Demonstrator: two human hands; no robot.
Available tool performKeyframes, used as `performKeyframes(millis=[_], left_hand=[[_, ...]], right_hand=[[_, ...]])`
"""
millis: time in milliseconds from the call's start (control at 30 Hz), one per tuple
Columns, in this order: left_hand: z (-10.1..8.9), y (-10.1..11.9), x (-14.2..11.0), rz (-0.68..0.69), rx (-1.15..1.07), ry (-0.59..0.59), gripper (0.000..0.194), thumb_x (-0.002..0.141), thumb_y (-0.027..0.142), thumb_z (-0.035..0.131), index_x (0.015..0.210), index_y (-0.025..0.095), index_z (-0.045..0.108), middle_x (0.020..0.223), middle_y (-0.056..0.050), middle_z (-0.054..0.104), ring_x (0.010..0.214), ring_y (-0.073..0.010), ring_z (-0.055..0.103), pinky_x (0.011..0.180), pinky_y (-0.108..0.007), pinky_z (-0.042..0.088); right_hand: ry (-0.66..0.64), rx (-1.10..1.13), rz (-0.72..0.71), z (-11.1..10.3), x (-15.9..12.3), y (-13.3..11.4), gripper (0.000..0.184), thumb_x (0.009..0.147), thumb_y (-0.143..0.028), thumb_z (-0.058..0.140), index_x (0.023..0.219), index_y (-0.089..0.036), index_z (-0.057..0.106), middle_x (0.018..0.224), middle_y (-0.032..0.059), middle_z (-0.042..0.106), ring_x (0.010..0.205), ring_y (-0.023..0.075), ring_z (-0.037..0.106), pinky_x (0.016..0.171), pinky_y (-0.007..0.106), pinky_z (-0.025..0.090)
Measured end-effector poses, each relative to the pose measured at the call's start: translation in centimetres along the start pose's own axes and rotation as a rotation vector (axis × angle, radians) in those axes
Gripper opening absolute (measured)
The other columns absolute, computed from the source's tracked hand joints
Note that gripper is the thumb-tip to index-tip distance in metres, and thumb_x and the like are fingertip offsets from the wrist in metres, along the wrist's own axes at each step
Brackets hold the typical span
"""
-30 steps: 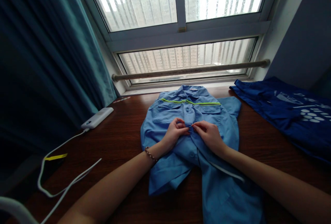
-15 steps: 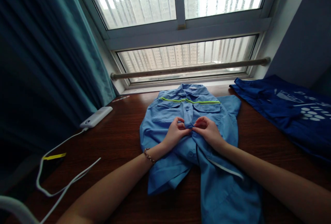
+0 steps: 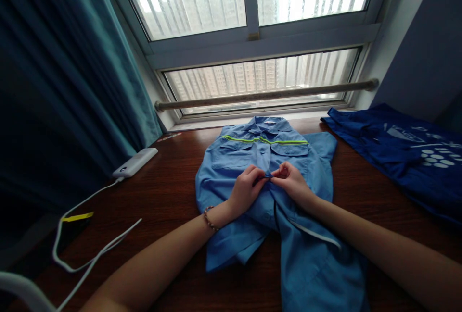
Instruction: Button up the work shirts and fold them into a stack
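Tabletop, head view: dark wood [image 3: 169, 187] is spreading below the window [image 3: 216, 62], giving the garment a firm bed.
Light-blue shirt [image 3: 231, 158]: is lying front up at centre, its collar pointing towards the window, its buttoned front facing the hands.
Left hand [image 3: 245, 189]: is pinching the front edge at centre, seemingly steadying it.
Right hand [image 3: 294, 187]: is gripping the same edge opposite with its fingertips, probably for fine control.
Dark-blue cloth [image 3: 393, 153]: is lying at right, beside the shirt.
White power bank [image 3: 136, 162]: is resting at left, apart from the hands.
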State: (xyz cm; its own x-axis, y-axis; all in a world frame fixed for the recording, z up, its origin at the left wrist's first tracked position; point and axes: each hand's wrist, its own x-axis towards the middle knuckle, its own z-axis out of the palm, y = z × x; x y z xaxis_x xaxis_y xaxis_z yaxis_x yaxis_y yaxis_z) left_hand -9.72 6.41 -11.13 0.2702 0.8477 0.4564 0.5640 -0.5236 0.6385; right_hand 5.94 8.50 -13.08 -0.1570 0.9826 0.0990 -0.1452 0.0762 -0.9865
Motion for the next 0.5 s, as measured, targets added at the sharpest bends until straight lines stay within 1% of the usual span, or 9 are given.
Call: performKeyframes(millis=[67,167,233,300,400,433,467,500], left_hand=[[0.0,-0.2,0.3,-0.116,-0.179,-0.032,0.014,0.076,0.030,0.056,0.074,0.016,0.055,0.072,-0.001,0.053,0.068,-0.0129,0.049,0.063,-0.024,0.040],[-0.1,-0.9,0.9,-0.342,-0.538,-0.183,0.024,0.072,0.036,0.060,0.072,0.013,0.055,0.060,0.001,0.051,0.053,-0.0086,0.045,0.050,-0.021,0.035],[-0.2,-1.4,1.2,-0.464,-0.727,-0.252,0.027,0.070,0.038,0.063,0.070,0.012,0.055,0.054,0.003,0.047,0.046,-0.0054,0.039,0.044,-0.018,0.028],[-0.2,-1.7,1.3,-0.533,-0.843,-0.253,0.028,0.068,0.037,0.065,0.069,0.011,0.054,0.050,0.005,0.045,0.042,-0.0037,0.037,0.041,-0.017,0.025],[-0.2,-1.7,1.2,-0.565,-0.932,-0.203,0.027,0.067,0.035,0.066,0.070,0.012,0.054,0.048,0.005,0.046,0.040,-0.0042,0.040,0.040,-0.016,0.028],[-0.2,-1.6,1.2,-0.565,-0.947,-0.179,0.026,0.067,0.034,0.066,0.070,0.012,0.053,0.048,0.005,0.047,0.040,-0.0049,0.043,0.041,-0.017,0.031],[-0.2,-1.5,1.2,-0.564,-0.957,-0.155,0.026,0.068,0.034,0.066,0.071,0.012,0.053,0.047,0.005,0.047,0.041,-0.0057,0.045,0.042,-0.017,0.034],[-0.3,-1.3,1.2,-0.562,-0.965,-0.137,0.025,0.069,0.034,0.065,0.072,0.013,0.052,0.046,0.005,0.048,0.041,-0.0067,0.048,0.043,-0.017,0.036]], right_hand=[[-0.013,-0.019,-0.033,0.0,0.0,0.2,0.033,0.057,-0.020,0.067,0.072,-0.020,0.037,0.069,-0.0029,0.059,0.066,0.0135,0.058,0.067,0.027,0.045],[-0.044,-0.041,-0.078,0.0,-0.1,0.4,0.032,0.061,-0.021,0.065,0.075,-0.021,0.036,0.071,-0.0020,0.060,0.067,0.0141,0.059,0.067,0.028,0.045],[-0.048,-0.098,-0.112,0.0,-0.3,0.2,0.031,0.063,-0.023,0.064,0.076,-0.021,0.036,0.073,-0.0007,0.060,0.069,0.0149,0.059,0.068,0.029,0.046],[-0.025,-0.227,-0.159,0.1,-0.4,-0.4,0.028,0.065,-0.026,0.063,0.078,-0.020,0.039,0.075,0.0007,0.060,0.070,0.0152,0.059,0.067,0.028,0.046],[-0.012,-0.562,-0.254,-0.1,-0.4,-1.8,0.022,0.070,-0.032,0.061,0.077,-0.018,0.045,0.069,0.0005,0.057,0.063,0.0136,0.055,0.059,0.025,0.042],[-0.036,-0.682,-0.268,-0.3,-0.3,-2.4,0.021,0.072,-0.035,0.059,0.073,-0.018,0.046,0.065,0.0000,0.055,0.060,0.0128,0.052,0.056,0.024,0.039],[-0.084,-0.791,-0.257,-0.6,-0.2,-3.0,0.024,0.074,-0.039,0.057,0.068,-0.017,0.047,0.061,-0.0006,0.053,0.056,0.0119,0.049,0.053,0.024,0.036],[-0.160,-0.874,-0.215,-1.0,-0.1,-3.6,0.030,0.075,-0.044,0.055,0.062,-0.017,0.048,0.056,-0.0012,0.050,0.053,0.0110,0.045,0.050,0.023,0.032]])
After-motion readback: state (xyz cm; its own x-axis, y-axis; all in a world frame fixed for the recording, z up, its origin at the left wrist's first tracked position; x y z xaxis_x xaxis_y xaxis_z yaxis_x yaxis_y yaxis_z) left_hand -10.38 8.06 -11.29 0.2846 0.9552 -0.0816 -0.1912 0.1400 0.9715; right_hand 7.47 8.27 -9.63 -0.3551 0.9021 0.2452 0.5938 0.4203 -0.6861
